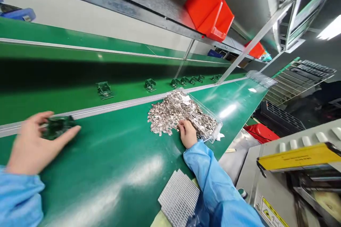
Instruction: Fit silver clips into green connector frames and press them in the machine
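My left hand [37,142] holds a green circuit board assembly [59,126] above the left part of the green bench, thumb along its near side and fingers behind it. Its outline is slightly blurred. On the right, my right hand [188,134] reaches to the near edge of a heap of small silvery metal parts [170,110]. Its fingertips are pinched together at the pieces; whatever is between them is too small to name. The heap spills out of a clear plastic tray [205,106] onto the bench. Blue sleeves cover both forearms.
Several green circuit boards [150,85] stand along the ledge behind the bench [119,142]. A grey gridded block [179,198] lies by my right forearm. Red bins [210,10] sit on the overhead shelf. At right is a machine with a yellow bar [301,156].
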A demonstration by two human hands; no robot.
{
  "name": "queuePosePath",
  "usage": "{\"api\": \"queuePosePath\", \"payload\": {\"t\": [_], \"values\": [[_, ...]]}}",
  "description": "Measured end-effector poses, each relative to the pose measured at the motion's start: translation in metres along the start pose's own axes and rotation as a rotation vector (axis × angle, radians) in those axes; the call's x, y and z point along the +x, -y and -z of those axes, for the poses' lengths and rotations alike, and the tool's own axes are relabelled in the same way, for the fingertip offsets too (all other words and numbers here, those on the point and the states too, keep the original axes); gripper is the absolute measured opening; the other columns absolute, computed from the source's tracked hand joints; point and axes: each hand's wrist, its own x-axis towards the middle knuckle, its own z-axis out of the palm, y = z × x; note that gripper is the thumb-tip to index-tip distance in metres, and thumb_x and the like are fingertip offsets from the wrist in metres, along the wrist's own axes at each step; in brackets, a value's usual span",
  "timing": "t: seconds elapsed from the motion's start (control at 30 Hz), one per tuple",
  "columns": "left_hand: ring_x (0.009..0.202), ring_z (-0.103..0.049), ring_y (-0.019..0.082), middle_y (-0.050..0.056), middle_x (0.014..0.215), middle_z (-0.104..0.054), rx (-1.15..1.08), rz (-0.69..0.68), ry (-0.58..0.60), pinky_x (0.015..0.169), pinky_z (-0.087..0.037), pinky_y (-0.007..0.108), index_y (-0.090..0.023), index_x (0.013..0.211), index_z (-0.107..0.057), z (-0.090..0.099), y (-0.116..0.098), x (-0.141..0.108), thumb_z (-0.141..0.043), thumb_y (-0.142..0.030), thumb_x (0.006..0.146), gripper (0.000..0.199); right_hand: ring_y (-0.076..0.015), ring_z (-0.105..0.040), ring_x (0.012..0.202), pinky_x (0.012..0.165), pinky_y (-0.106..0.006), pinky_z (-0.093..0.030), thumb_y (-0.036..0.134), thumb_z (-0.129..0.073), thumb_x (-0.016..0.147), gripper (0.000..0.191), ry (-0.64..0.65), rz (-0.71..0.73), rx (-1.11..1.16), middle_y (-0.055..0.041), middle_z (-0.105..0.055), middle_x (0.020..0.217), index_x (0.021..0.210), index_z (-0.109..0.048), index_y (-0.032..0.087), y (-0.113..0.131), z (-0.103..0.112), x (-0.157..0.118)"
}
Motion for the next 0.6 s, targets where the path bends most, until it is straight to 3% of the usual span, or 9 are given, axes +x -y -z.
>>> {"api": "queuePosePath", "payload": {"t": [0.1,0.17,0.27,0.43,0.6], "values": [[0.104,-0.060,0.034,0.008,0.112,-0.056,0.028,-0.034,0.170,0.094,-0.051,0.050,-0.019,0.124,-0.049,-0.025,-0.015,-0.047,-0.069,-0.065,0.055,0.085,-0.0208,-0.063,0.085,0.079,-0.032,-0.051,0.023,-0.037,0.093,0.025,-0.009,-0.026,0.026,-0.0097,-0.065,0.095,0.102,-0.060,0.017,-0.002,0.006,-0.006],[0.106,-0.059,0.036,0.011,0.116,-0.054,0.025,-0.030,0.241,0.092,-0.052,0.051,-0.020,0.125,-0.046,-0.028,-0.021,-0.074,-0.064,-0.071,0.057,0.087,-0.0196,-0.062,0.077,0.074,-0.031,-0.051,0.026,-0.043,0.093,0.022,0.007,-0.035,0.035,-0.0079,-0.065,0.090,0.103,-0.061,0.017,-0.004,0.009,-0.010],[0.121,-0.051,0.040,0.015,0.129,-0.049,0.006,-0.084,0.245,0.100,-0.046,0.055,-0.022,0.136,-0.035,-0.023,-0.018,-0.099,-0.061,-0.073,0.058,0.097,-0.0190,-0.061,0.072,0.070,-0.030,-0.050,0.031,-0.059,0.087,0.019,0.050,-0.029,0.033,-0.0066,-0.064,0.093,0.101,-0.063,0.019,-0.003,0.010,-0.014],[0.135,-0.039,0.039,0.007,0.149,-0.037,0.069,-0.168,0.290,0.108,-0.039,0.058,-0.039,0.146,-0.010,-0.017,0.010,-0.105,-0.068,-0.069,0.055,0.113,-0.0224,-0.061,0.081,0.073,-0.032,-0.049,0.026,-0.066,0.083,0.019,0.092,-0.049,0.022,-0.0070,-0.063,0.094,0.101,-0.064,0.020,-0.002,0.008,-0.016],[0.130,-0.045,0.041,0.019,0.137,-0.050,0.124,-0.160,0.397,0.105,-0.040,0.057,-0.024,0.149,-0.015,-0.015,0.017,-0.098,-0.061,-0.068,0.064,0.107,-0.0226,-0.061,0.086,0.079,-0.032,-0.048,0.022,-0.066,0.084,0.017,0.105,-0.073,0.046,-0.0072,-0.063,0.093,0.100,-0.066,0.019,-0.005,0.008,-0.015]]}}
